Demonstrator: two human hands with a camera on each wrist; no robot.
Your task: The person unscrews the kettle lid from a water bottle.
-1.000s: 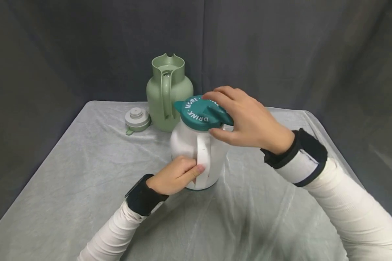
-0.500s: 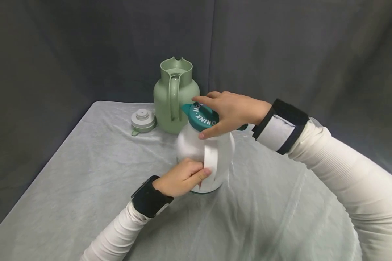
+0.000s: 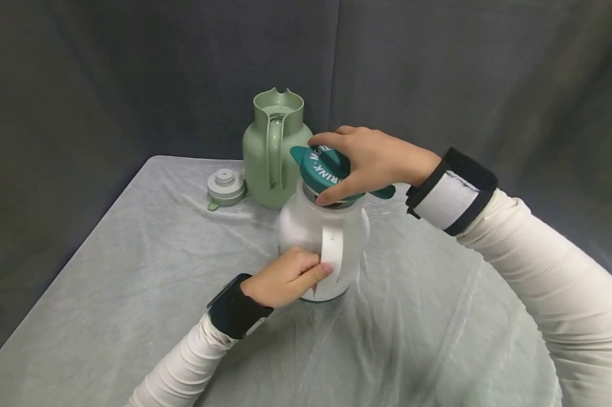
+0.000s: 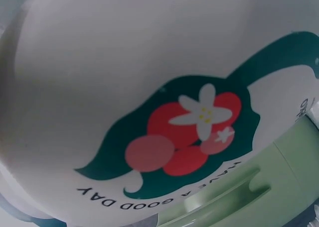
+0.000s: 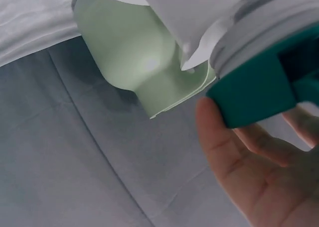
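A white thermos jug [image 3: 303, 226] stands mid-table. My left hand [image 3: 281, 277] grips its white handle [image 3: 332, 246], thumb across the front. In the left wrist view, the jug's side [image 4: 99, 62] carries a printed leaf, red berries and a white flower. My right hand [image 3: 379, 161] holds the teal lid [image 3: 318, 176] from above, thumb at the near side and fingers over the far side. The lid is tilted and raised, with its grey lower part showing at the jug's mouth. In the right wrist view, fingertips [image 5: 209, 117] touch the lid's teal edge [image 5: 254, 95].
Behind the white jug stands a pale green thermos jug [image 3: 257, 152] with an uncovered mouth. A grey-and-green stopper [image 3: 225, 185] lies to its left. A light grey cloth [image 3: 133, 271] covers the table, and a dark curtain [image 3: 184, 73] hangs behind.
My right hand first turned over the lid and gripped it, then moved upward with it, exposing the grey part beneath. My left hand kept its grip. The view shifted slightly.
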